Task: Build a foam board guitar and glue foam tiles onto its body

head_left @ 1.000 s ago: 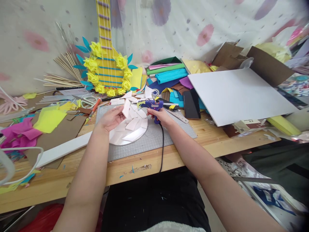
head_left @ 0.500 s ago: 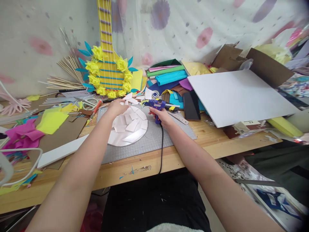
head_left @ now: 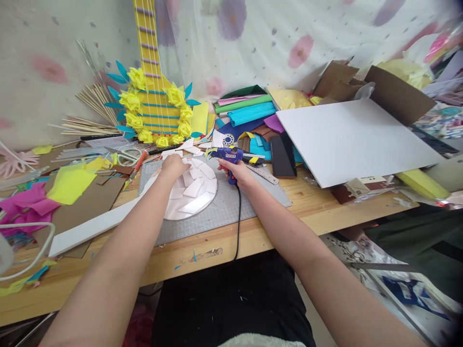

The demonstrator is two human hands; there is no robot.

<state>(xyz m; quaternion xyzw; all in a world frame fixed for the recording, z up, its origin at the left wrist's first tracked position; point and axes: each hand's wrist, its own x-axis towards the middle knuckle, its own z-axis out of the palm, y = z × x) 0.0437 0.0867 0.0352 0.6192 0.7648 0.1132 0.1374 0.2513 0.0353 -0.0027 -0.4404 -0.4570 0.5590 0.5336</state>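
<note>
On the grey cutting mat (head_left: 231,212) lies a round white disc (head_left: 173,212), with several angular white foam board pieces (head_left: 193,188) spread over it. My left hand (head_left: 175,166) is over the disc's upper left part, its fingers curled down; what they pinch or press is hidden. A blue-purple hot glue gun (head_left: 231,155) is gripped in my right hand (head_left: 237,172) just right of the disc. Its nozzle points left and its black cord runs down over the table's front edge. More loose white pieces (head_left: 188,144) lie behind the disc.
Behind stands a yellow paper guitar (head_left: 159,111) with yellow flowers. A phone (head_left: 283,155) and a steel ruler (head_left: 264,174) lie to the right, near a large white board (head_left: 358,140). Scissors (head_left: 129,156), an orange-handled cutter (head_left: 139,161) and a white strip (head_left: 97,224) are at the left.
My left hand has shifted slightly down over the disc, with its fingers more curled. The glue gun stays in my right hand. The whole view has shifted a little.
</note>
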